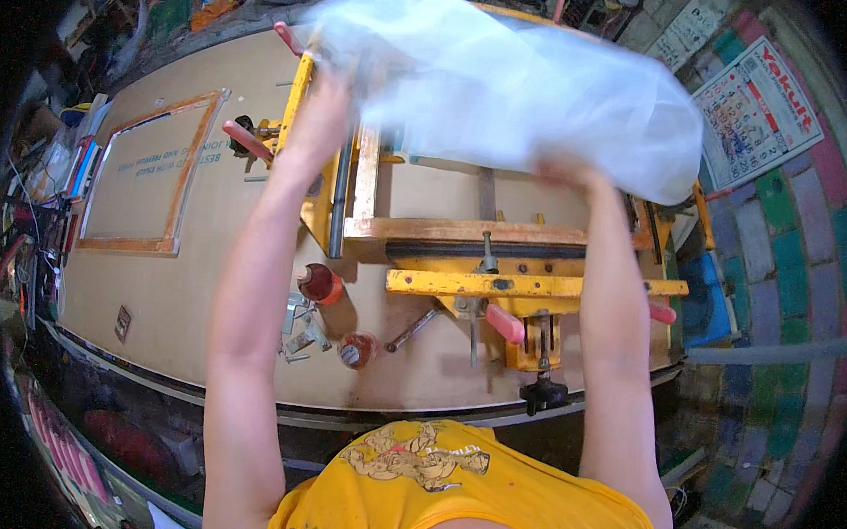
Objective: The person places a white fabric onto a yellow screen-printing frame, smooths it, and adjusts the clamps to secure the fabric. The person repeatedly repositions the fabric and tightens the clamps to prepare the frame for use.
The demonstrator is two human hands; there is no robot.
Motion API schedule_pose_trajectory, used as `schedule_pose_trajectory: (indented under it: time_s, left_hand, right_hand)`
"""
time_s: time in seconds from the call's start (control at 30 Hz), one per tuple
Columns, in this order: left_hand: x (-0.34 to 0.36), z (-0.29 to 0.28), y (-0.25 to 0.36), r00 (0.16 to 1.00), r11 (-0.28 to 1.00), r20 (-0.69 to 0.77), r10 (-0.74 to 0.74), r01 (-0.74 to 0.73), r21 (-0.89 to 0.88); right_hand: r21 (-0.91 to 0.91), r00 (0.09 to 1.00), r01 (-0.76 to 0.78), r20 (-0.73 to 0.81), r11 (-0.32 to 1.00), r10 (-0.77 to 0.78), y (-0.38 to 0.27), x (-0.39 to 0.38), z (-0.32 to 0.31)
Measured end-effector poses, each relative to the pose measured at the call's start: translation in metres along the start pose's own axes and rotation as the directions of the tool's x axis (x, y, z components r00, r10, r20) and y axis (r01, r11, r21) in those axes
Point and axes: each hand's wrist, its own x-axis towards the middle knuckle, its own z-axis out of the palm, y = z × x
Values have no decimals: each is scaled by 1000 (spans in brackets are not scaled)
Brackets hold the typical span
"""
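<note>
A thin, whitish, see-through sheet [517, 79] billows across the far side of the work table. Both my arms reach forward to it. My left hand [328, 104] is at the sheet's left edge, closed on it, the fingers smeared by motion. At the near edge, my right hand [569, 167] is closed on the sheet too, also blurred. Beneath the sheet lies a wooden frame [463, 230], its far part covered. Around the frame stand yellow metal clamping bars [536, 286] with red-pink handles [504, 323] and a black knob [543, 395].
A second wooden frame [177, 183] lies at left on the table [214, 303]. Between my arms are two bottles with reddish contents [321, 284], a wrench-like tool [411, 330] and loose metal parts [305, 335]. A calendar [759, 118] hangs on the painted block wall at right.
</note>
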Motion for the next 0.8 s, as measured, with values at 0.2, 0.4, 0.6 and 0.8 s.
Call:
schedule_pose_trajectory:
  time_s: [0.2, 0.4, 0.6, 0.8]
  left_hand:
    - [-52, 4, 22, 920, 922, 391, 35, 120, -367]
    - [-52, -24, 28, 823, 952, 567, 9, 166, -256]
    - [-81, 22, 15, 792, 859, 564, 235, 102, -501]
    - [-45, 31, 60, 342, 674, 935, -91, 712, -195]
  right_hand:
    - [-264, 841, -505, 63, 822, 537, 58, 5, 38]
    - [-477, 922, -354, -33, 804, 386, 40, 2, 45]
    - [-657, 924, -361, -154, 662, 350, -9, -14, 54]
    - [11, 973, -146, -178, 989, 146, -37, -14, 59]
